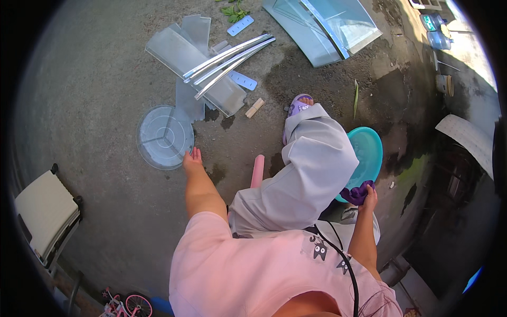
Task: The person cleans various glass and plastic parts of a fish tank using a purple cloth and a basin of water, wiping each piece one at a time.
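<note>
My left hand [193, 157] is at the lower right rim of a round clear plastic tray [156, 153] with three compartments. The thumb overlaps the rim and the fingers extend beside it; whether they grip it is unclear. The tray appears to lie on the concrete ground, its upper right edge against a flat clear panel [190, 105]. In my right hand [369, 200] is a bunched purple cloth [357, 193], held over the near edge of a turquoise plastic basin [366, 154]. My grey trouser leg hides part of the basin.
Ahead lie clear panels [170, 43], silver strips [227, 59], perforated blue plastic strips [242, 80] and a light wooden piece [254, 107]. Larger clear bins or panels [317, 31] sit beyond. Around me are a folded white table [47, 214], a pink bicycle [136, 304] and water jugs [439, 39].
</note>
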Motion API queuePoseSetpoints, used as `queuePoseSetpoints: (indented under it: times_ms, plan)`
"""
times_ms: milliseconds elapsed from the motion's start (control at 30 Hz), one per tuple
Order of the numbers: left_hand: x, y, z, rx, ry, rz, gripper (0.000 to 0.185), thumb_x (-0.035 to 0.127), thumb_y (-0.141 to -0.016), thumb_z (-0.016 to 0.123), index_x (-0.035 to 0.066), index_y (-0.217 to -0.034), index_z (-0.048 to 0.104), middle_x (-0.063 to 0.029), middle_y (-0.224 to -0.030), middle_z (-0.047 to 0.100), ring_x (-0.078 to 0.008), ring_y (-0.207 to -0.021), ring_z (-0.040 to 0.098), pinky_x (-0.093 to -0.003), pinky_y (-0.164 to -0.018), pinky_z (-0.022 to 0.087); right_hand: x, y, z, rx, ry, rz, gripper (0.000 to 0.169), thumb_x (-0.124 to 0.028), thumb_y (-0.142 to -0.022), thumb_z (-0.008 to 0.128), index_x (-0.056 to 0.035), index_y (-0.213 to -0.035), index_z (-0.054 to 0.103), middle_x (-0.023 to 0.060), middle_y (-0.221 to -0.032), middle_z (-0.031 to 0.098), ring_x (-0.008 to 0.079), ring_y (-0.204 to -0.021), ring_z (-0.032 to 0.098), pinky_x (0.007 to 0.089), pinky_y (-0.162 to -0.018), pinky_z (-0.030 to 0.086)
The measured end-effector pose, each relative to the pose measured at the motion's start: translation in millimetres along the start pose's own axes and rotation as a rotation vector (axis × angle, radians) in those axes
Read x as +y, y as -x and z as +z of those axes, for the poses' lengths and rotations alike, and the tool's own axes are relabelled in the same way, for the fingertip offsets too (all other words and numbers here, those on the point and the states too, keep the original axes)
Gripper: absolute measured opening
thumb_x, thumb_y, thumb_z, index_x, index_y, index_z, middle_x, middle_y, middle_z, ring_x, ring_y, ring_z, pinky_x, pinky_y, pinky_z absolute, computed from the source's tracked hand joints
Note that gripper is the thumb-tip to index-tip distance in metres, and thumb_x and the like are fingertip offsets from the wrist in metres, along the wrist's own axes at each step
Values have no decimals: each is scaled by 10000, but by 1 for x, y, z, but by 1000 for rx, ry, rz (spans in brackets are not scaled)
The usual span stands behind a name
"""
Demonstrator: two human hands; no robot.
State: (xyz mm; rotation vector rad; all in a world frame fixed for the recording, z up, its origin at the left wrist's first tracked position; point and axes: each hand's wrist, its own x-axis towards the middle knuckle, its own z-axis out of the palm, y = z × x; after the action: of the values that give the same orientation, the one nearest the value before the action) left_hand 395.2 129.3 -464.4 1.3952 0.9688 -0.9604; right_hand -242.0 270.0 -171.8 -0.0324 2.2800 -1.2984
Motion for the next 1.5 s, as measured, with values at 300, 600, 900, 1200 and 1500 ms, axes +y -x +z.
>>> queuePoseSetpoints:
  times_ms: [300, 600, 900, 1200, 1500]
  plan:
    - [19, -4, -6, 39, -231, 45, 315, 128, -970, 359, -42, -1233, 389, -143, -1113, 537, -295, -1006, 621, -449, -862, 554, 6, 20, 3, 65, -52, -1, 361, -118, -809, 678, -6, -1137, 579, 55, -970, 638, 163, -847, 621, 295, -758, 513]
    - [145, 17, -55, 163, -136, 492, 391, 120, -835, 519, -118, -1138, 455, -215, -1028, 586, -355, -897, 625, -428, -775, 589, 33, 3, 10, 105, -220, -6, 423, -131, -813, 684, 13, -1186, 549, 62, -1031, 631, 167, -914, 605, 297, -826, 487]
    - [188, 273, -4, -263, -400, 852, 586, -10, -740, 492, -38, -1299, 322, -249, -1130, 583, -343, -919, 653, -448, -757, 578, 98, -33, 2, 65, -558, 99, 419, -56, -763, 564, 7, -1176, 535, 39, -926, 566, 168, -826, 575, 309, -765, 502]
    - [-17, 525, 138, -1322, -1045, 860, 351, -21, -804, 502, 37, -1125, 371, -294, -1171, 571, -361, -966, 656, -450, -713, 597, 82, -40, -51, -121, -952, -15, 418, -33, -750, 486, -10, -1159, 570, 89, -1025, 611, 222, -976, 608, 359, -890, 500]
    - [-322, 568, 160, -1579, -1958, 540, 275, 31, -815, 496, 12, -1076, 409, -200, -1128, 623, -289, -941, 673, -379, -597, 613, 75, -49, -44, 293, -1034, 99, 359, -45, -753, 579, -23, -1109, 619, -12, -874, 590, 95, -810, 560, 232, -780, 452]
